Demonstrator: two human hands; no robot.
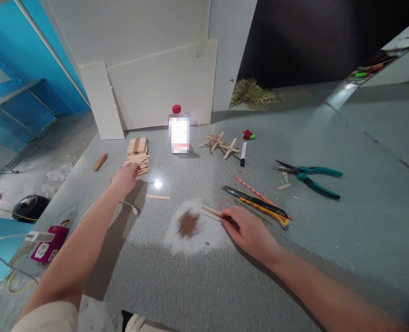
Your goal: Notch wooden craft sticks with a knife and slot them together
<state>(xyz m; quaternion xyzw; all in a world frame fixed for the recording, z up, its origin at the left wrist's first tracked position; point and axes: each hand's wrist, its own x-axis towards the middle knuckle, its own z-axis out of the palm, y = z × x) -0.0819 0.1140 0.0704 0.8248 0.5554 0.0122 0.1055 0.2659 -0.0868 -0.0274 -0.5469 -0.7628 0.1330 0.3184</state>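
Table, head view (pixel 145 286): grey, fine streaked grain, with a rounded white patch (pixel 186 246), brown at its centre
Left hand (pixel 124 179): fingers at the loose flat sticks (pixel 138 159); cannot tell whether they grip one
Right hand (pixel 247 228): pinching a stick
Held stick (pixel 209 210): thin, straight, tan wood, over the white patch

Craft workshop, seemingly: grey worktop (pixel 149 281) bearing teal-handled pliers (pixel 299 175), utility knife (pixel 259 201), wooden sticks (pixel 137 146).
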